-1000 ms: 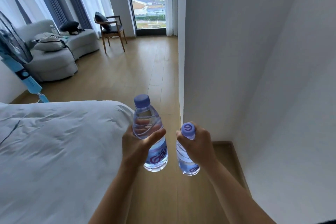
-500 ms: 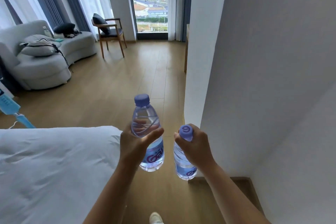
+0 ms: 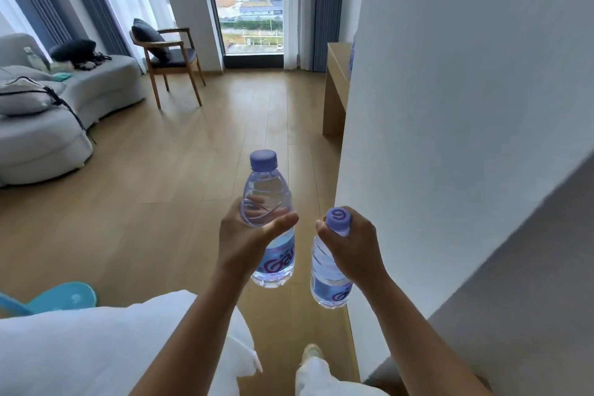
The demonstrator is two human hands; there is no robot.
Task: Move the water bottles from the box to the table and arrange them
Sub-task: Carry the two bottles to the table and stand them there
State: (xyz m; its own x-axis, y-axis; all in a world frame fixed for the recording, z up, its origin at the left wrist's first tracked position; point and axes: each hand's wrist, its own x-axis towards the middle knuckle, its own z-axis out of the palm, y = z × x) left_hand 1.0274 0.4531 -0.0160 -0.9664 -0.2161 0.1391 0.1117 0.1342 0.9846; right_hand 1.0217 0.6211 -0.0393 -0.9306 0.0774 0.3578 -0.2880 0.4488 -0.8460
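Two water bottles are being carried, one (image 3: 271,219) gripped in the left hand (image 3: 247,244), one (image 3: 329,270) by the right hand (image 3: 355,244), fingers wrapped round each; setting down on the bench (image 3: 336,74) ahead is judged next.

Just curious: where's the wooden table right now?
In the head view, the wooden table stands far right, half hidden behind the white wall, beside the window.
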